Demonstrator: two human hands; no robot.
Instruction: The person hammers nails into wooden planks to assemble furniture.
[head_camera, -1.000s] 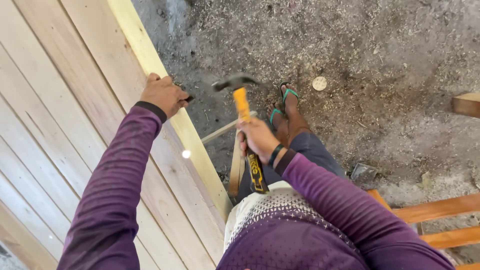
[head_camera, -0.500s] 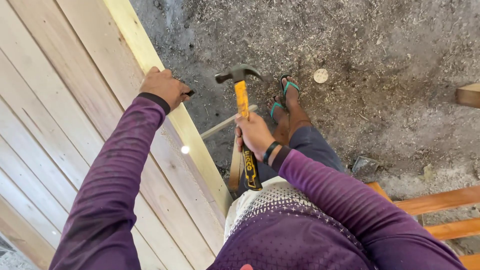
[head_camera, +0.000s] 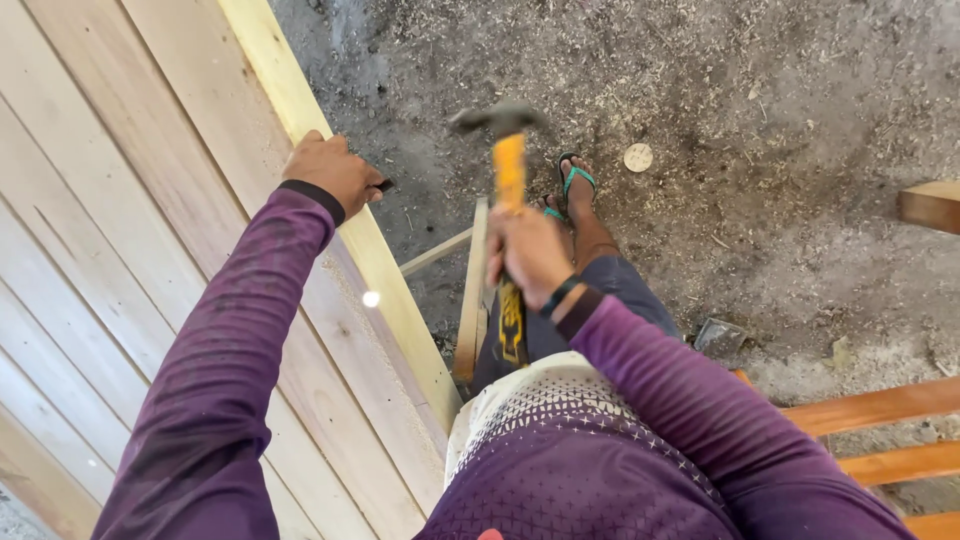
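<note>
My right hand (head_camera: 527, 252) grips a claw hammer (head_camera: 506, 172) by its yellow and black handle, the dark steel head raised and pointing left over the ground. My left hand (head_camera: 333, 170) rests closed on the outer edge of a panel of pale wooden planks (head_camera: 150, 200), with a small dark object, perhaps a nail, pinched at the fingertips. The hammer head hangs to the right of that hand, apart from it. Both arms wear purple sleeves.
Dirt ground strewn with sawdust lies to the right. A foot in a teal sandal (head_camera: 573, 185) stands below the hammer. Thin wooden strips (head_camera: 470, 290) lean by the panel. Orange-brown wooden rails (head_camera: 880, 410) sit at lower right, a wood block (head_camera: 930, 205) at the right edge.
The hammer has swung up and away from the panel edge, its head now higher and further right. My left hand has stayed on the plank edge.
</note>
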